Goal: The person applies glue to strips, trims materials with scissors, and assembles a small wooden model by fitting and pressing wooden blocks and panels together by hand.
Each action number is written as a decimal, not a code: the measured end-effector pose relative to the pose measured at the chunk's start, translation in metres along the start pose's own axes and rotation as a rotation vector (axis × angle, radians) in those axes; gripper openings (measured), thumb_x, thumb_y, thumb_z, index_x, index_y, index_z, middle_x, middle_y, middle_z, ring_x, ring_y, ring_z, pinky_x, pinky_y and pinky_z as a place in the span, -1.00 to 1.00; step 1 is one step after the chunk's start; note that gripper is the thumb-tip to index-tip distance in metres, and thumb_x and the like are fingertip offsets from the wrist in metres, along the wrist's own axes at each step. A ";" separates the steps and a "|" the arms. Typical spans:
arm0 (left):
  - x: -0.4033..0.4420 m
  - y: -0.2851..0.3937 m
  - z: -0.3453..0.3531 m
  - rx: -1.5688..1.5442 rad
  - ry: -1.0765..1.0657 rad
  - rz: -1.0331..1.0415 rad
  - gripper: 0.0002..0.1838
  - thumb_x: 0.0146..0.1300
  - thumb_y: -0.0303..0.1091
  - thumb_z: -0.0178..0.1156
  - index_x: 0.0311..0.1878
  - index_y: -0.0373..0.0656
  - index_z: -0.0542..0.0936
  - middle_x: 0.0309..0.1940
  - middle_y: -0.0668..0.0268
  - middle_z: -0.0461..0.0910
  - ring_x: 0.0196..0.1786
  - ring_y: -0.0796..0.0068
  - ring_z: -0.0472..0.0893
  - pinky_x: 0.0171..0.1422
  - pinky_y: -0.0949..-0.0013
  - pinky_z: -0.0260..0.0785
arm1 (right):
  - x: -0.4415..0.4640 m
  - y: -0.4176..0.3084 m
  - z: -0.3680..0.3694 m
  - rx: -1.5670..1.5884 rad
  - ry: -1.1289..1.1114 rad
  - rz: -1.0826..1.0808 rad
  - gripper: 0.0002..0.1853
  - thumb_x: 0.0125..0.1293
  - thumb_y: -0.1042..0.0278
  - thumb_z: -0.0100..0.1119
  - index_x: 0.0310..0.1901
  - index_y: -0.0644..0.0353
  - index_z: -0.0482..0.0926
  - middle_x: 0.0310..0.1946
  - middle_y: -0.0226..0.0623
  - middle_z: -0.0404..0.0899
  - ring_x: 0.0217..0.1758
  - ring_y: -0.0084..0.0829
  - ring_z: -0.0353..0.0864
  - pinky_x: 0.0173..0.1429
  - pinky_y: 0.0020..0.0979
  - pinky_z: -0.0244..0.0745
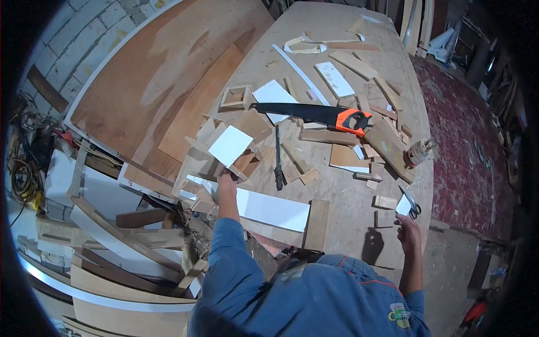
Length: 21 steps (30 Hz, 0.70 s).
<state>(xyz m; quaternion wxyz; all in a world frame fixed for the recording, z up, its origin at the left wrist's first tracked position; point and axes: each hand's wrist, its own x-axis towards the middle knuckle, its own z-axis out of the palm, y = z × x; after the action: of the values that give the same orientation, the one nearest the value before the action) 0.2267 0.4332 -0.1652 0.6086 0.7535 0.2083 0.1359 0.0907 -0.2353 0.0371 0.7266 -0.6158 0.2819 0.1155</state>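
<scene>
My left hand (226, 180) is at the left edge of the workbench, against a small wooden frame (210, 147) topped by a white square panel (231, 145). Its fingers are largely hidden by the wood, so their grip does not show. Over the right edge of the bench, my right hand (409, 229) pinches a small white piece (402, 206). Just beyond that piece lie dark-handled scissors (414, 210), partly overlapped by it. Two small wooden blocks (385, 201) lie left of the right hand.
A handsaw (314, 114) with an orange handle lies across wood offcuts. A glass jar (418, 153) stands at the right edge. A long white board (273, 209) lies along the near edge. Large plywood sheets (151, 73) lean at left, above curved wooden parts (112, 224).
</scene>
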 end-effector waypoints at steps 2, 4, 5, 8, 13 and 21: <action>-0.028 0.075 0.016 -0.574 0.181 -0.322 -0.71 0.31 -0.27 0.01 0.06 -0.05 0.49 -0.07 0.28 0.53 -0.05 0.36 0.52 0.14 0.16 0.31 | 0.002 0.003 0.008 -0.008 -0.013 0.010 -0.73 0.23 0.19 0.17 -0.10 0.13 0.60 -0.39 -0.46 0.53 -0.53 -0.72 0.29 -0.50 -0.68 0.16; -0.029 0.079 0.019 -0.683 0.209 -0.353 -0.73 0.32 -0.25 0.01 0.04 -0.05 0.49 -0.07 0.29 0.54 -0.04 0.37 0.52 0.13 0.15 0.31 | 0.003 0.005 0.017 -0.013 -0.021 0.020 -0.73 0.24 0.20 0.17 -0.10 0.13 0.60 -0.39 -0.47 0.53 -0.52 -0.72 0.29 -0.49 -0.68 0.16; -0.026 0.076 0.017 -0.686 0.219 -0.361 -0.74 0.33 -0.25 0.01 0.04 -0.05 0.49 -0.07 0.29 0.55 -0.04 0.38 0.53 0.12 0.13 0.30 | 0.004 0.006 0.021 -0.039 -0.047 0.013 -0.74 0.24 0.21 0.17 -0.11 0.13 0.61 -0.40 -0.48 0.54 -0.52 -0.72 0.30 -0.49 -0.68 0.16; -0.020 0.070 0.014 -0.666 0.209 -0.374 -0.75 0.33 -0.27 -0.02 0.02 -0.08 0.49 -0.04 0.27 0.54 -0.02 0.37 0.52 0.12 0.09 0.30 | -0.003 -0.003 0.038 -0.115 -0.112 -0.044 -0.77 0.24 0.24 0.15 -0.15 0.15 0.63 -0.42 -0.50 0.54 -0.51 -0.73 0.31 -0.48 -0.66 0.17; -0.008 0.027 -0.013 -0.471 0.099 -0.299 -0.71 0.33 -0.32 -0.08 0.07 -0.14 0.44 -0.02 0.18 0.49 0.08 0.27 0.48 0.19 0.05 0.30 | 0.001 0.013 0.050 -0.177 -0.205 -0.104 -0.79 0.25 0.25 0.14 -0.27 0.21 0.65 -0.58 -0.50 0.49 -0.60 -0.73 0.26 -0.50 -0.63 0.11; -0.113 0.119 0.009 -0.612 0.275 -0.279 -0.69 0.25 -0.27 0.16 0.02 -0.14 0.45 -0.15 0.25 0.55 -0.08 0.40 0.56 0.15 0.28 0.29 | -0.005 0.022 0.047 -0.247 -0.176 -0.163 -0.82 0.20 0.24 0.21 -0.36 0.17 0.66 -0.60 -0.53 0.49 -0.62 -0.76 0.22 -0.52 -0.64 0.07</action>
<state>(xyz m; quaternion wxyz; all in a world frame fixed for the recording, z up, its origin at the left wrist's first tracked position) 0.1493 0.3509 -0.0454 0.7851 0.4753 0.3385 0.2076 0.0878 -0.1848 0.0254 0.6741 -0.7089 0.1497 0.1435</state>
